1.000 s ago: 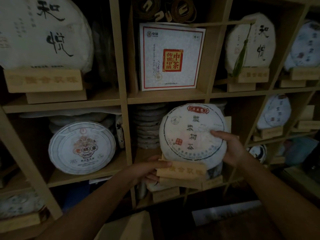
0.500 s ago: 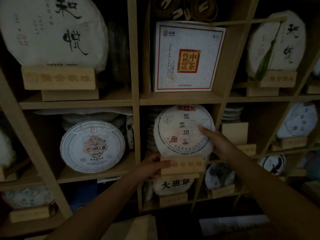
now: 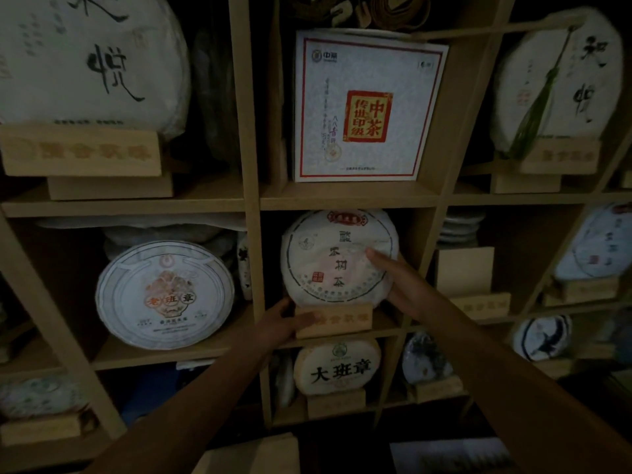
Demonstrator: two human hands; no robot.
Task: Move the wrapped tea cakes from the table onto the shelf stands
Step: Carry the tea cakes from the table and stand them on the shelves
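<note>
Change: since a second ago the tea cake [image 3: 337,258] and its wooden stand [image 3: 342,321] have gone deeper into the middle cubby and now sit on its board; the view has drawn closer to the shelf.
Shelf [image 3: 251,203]: wooden grid of cubbies filling the view, dimly lit.
Big cake [image 3: 92,59]: at 10 o'clock, white wrapper with black brushwork, propped on a lettered block.
White box [image 3: 367,106]: at 12 o'clock above the tea cake, red border and red seal panel, standing upright.
Round cake [image 3: 166,295]: at 9 o'clock of the tea cake, one cubby over, leaning back.
Tea cake: upright on edge, white wrapper with a ring and a column of dark characters, bottom rim in the wooden stand.
Lower cake [image 3: 338,367]: at 6 o'clock, cubby below, bold black characters.
Right hand [image 3: 398,278]: fingers straight, laid flat against the wrapper's 3 o'clock side, thumb hidden.
Left hand [image 3: 284,325]: grips the stand's left end, thumb across its front face.
</note>
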